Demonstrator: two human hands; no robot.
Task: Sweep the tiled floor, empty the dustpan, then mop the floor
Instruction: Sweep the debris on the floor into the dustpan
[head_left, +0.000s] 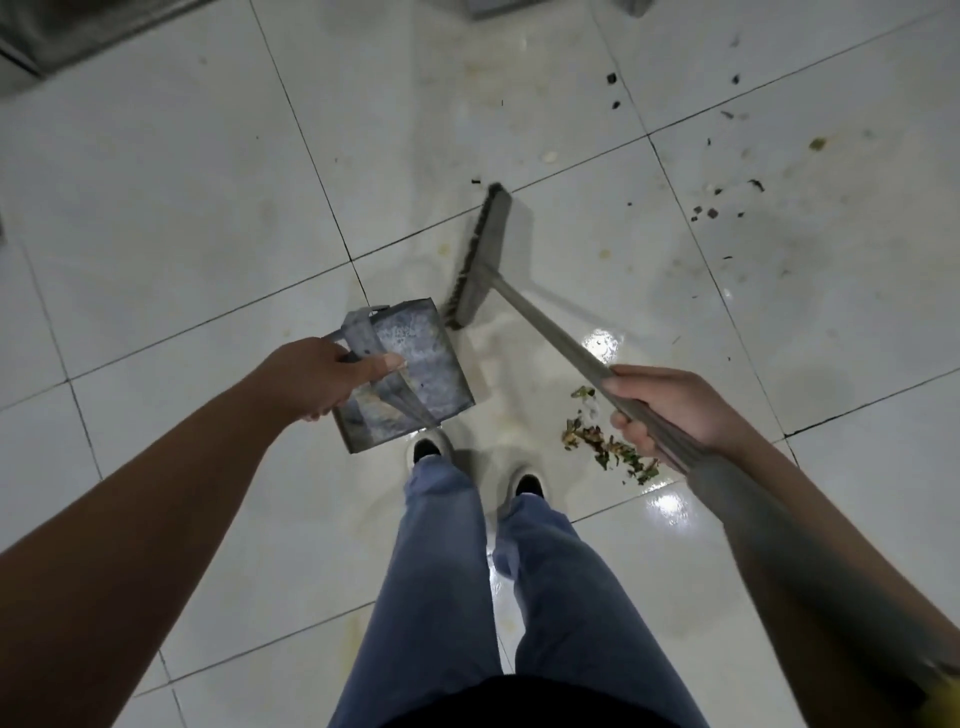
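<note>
Tiles (171, 208) of glossy white run under my feet, crossed by dark grout lines, stained yellowish and wet-looking ahead of me. Dark crumbs (711, 208) lie scattered far right; a small heap of leafy debris (597, 441) sits beside my right shoe. My left hand (317, 379) grips the strap handle of the metal dustpan (415, 364), held above the floor. My right hand (670, 410) is wrapped around the broom (480, 254) handle, its head just beyond the dustpan.

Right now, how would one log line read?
sweep | left hand holds dustpan | right hand grips broom | debris pile unswept
</note>
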